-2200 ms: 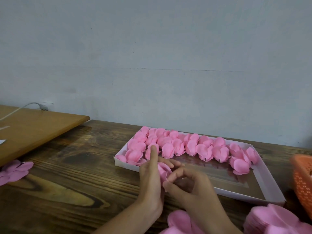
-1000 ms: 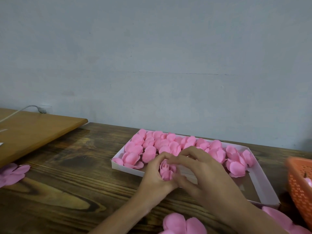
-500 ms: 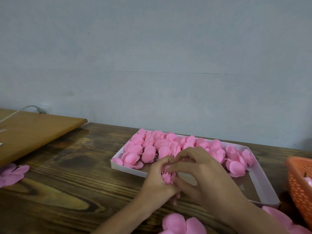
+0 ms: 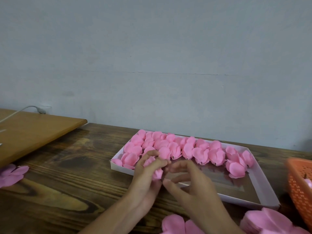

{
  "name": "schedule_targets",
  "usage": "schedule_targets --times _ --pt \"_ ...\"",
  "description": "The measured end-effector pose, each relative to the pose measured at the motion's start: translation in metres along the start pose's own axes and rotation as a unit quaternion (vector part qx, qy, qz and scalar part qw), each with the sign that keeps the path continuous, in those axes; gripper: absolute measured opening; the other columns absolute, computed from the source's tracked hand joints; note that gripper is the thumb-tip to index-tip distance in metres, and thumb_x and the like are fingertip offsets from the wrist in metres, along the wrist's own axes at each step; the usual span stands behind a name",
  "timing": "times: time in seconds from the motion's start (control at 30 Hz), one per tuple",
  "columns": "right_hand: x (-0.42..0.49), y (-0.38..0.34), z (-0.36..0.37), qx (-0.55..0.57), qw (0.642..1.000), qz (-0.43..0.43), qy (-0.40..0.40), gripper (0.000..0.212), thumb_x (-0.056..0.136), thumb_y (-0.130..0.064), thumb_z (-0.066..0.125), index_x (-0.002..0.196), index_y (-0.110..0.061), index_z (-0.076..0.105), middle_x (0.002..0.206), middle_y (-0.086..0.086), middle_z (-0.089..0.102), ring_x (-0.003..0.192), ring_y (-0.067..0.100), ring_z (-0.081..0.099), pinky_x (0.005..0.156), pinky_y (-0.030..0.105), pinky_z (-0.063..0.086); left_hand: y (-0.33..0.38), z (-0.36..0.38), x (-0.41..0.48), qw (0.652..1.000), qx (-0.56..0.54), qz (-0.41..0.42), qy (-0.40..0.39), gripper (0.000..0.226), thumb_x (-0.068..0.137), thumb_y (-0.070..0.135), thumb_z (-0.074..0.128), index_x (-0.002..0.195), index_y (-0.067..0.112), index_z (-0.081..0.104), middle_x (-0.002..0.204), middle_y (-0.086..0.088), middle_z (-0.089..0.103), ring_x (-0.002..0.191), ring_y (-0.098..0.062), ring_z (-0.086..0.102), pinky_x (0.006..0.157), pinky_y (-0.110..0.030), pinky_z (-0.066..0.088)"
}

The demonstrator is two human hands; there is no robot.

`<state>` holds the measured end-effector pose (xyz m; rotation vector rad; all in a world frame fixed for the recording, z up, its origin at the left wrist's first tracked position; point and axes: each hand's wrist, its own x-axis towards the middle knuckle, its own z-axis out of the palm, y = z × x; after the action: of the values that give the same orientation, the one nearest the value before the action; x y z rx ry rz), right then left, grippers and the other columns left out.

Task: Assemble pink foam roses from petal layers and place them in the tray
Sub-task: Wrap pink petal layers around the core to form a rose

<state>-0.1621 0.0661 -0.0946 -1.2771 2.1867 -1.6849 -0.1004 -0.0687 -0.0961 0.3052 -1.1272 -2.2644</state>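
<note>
A white tray [image 4: 263, 184] lies on the dark wooden table, its far side lined with several finished pink foam roses [image 4: 185, 147]. At the tray's near left edge my left hand [image 4: 146, 176] grips a small pink rose [image 4: 156, 173], fingers curled round it. My right hand [image 4: 194, 181] hovers just right of it over the tray edge, fingers spread and loosely bent, apart from the rose. A flat pink petal layer [image 4: 175, 223] lies on the table below my hands.
A stack of pink petal layers [image 4: 270, 222] sits at the bottom right. An orange mesh basket [image 4: 300, 188] stands at the right edge. More petal layers [image 4: 11, 174] lie at the far left, below a light wooden board [image 4: 33, 129] with a white cable.
Both hands were closed together around the rose. Now my right hand has let go and pulled slightly right, leaving the rose in my left hand alone.
</note>
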Motion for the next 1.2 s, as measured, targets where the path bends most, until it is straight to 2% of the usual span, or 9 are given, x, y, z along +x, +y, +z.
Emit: schedule_targets --times 0.17,0.43,0.53,0.6,0.7,0.8,0.97,1.13,1.2 --pt "-0.006 0.003 0.011 0.014 1.0 0.017 -0.004 0.046 0.059 -0.055 0.078 0.1 -0.038 0.067 0.098 -0.026 0.071 0.079 0.003 0.072 0.074 0.033 0.063 -0.001 0.008 -0.007 0.999 0.026 -0.003 0.022 0.03 0.064 0.01 0.082 0.084 0.031 0.074 0.088 -0.008 0.065 0.075 -0.021 0.063 0.062 -0.033 0.053" --pt "-0.003 0.003 0.011 0.131 0.991 0.016 -0.002 0.038 0.076 -0.021 0.077 0.111 -0.037 0.076 0.097 -0.004 0.081 0.09 0.014 0.078 0.082 0.038 0.063 -0.009 0.016 -0.019 0.992 0.103 0.062 -0.026 0.027 0.066 0.014 0.088 0.084 0.016 0.067 0.1 -0.014 0.073 0.085 -0.023 0.071 0.07 -0.035 0.058" --pt "-0.001 -0.001 0.008 0.195 0.981 0.01 -0.007 0.03 0.082 -0.009 0.078 0.105 -0.029 0.08 0.098 0.002 0.081 0.095 0.018 0.078 0.08 0.027 0.061 -0.008 0.012 -0.018 0.994 0.053 0.03 -0.086 0.065 0.063 0.021 0.094 0.122 0.019 0.067 0.125 -0.015 0.074 0.113 -0.027 0.073 0.096 -0.046 0.058" --pt "0.001 -0.004 0.003 0.226 0.974 0.013 -0.007 0.023 0.081 -0.006 0.081 0.099 -0.021 0.082 0.097 0.005 0.081 0.095 0.018 0.078 0.079 0.023 0.058 -0.002 0.009 -0.017 0.986 0.024 0.006 -0.166 0.074 0.064 0.02 0.099 0.128 0.012 0.063 0.136 -0.022 0.067 0.131 -0.035 0.063 0.111 -0.053 0.047" --pt "0.003 -0.008 -0.001 0.253 0.967 0.024 -0.025 0.02 0.077 -0.011 0.083 0.097 -0.014 0.083 0.096 0.007 0.081 0.095 0.017 0.077 0.078 0.022 0.057 0.006 0.004 -0.014 0.963 0.053 0.001 -0.266 0.049 0.07 0.027 0.098 0.108 0.015 0.07 0.116 -0.019 0.074 0.117 -0.027 0.07 0.103 -0.042 0.054" --pt "0.002 -0.009 0.002 0.289 0.954 0.052 -0.068 0.035 0.069 -0.031 0.083 0.099 -0.011 0.082 0.099 0.009 0.08 0.092 0.02 0.077 0.075 0.027 0.061 0.011 0.003 -0.016 0.942 0.086 -0.003 -0.324 0.019 0.085 0.03 0.086 0.098 0.02 0.076 0.127 -0.005 0.073 0.114 -0.016 0.07 0.088 -0.026 0.057" --pt "0.003 -0.007 0.008 0.335 0.93 0.108 -0.109 0.042 0.063 -0.039 0.082 0.093 -0.009 0.083 0.077 0.017 0.074 0.073 0.024 0.072 0.068 0.026 0.058 0.01 -0.003 -0.017 0.941 0.145 -0.005 -0.306 0.028 0.079 0.048 0.088 0.084 0.023 0.076 0.134 -0.011 0.07 0.076 -0.009 0.061 0.049 -0.016 0.032" --pt "0.001 -0.008 0.009 0.297 0.947 0.109 -0.053 0.041 0.07 -0.042 0.081 0.099 -0.013 0.079 0.082 0.012 0.078 0.078 0.027 0.077 0.063 0.029 0.06 0.012 0.003 -0.018 0.944 0.145 0.007 -0.297 0.021 0.091 0.041 0.078 0.094 0.02 0.081 0.137 -0.004 0.07 0.087 -0.009 0.071 0.056 -0.017 0.047" --pt "-0.004 -0.007 0.008 0.221 0.972 0.075 0.001 0.046 0.068 -0.051 0.081 0.104 -0.024 0.072 0.088 0.005 0.079 0.081 0.026 0.077 0.065 0.036 0.062 0.012 0.004 -0.015 0.955 0.119 0.004 -0.273 0.026 0.094 0.04 0.077 0.102 0.015 0.081 0.144 -0.009 0.065 0.103 -0.02 0.075 0.073 -0.033 0.062"
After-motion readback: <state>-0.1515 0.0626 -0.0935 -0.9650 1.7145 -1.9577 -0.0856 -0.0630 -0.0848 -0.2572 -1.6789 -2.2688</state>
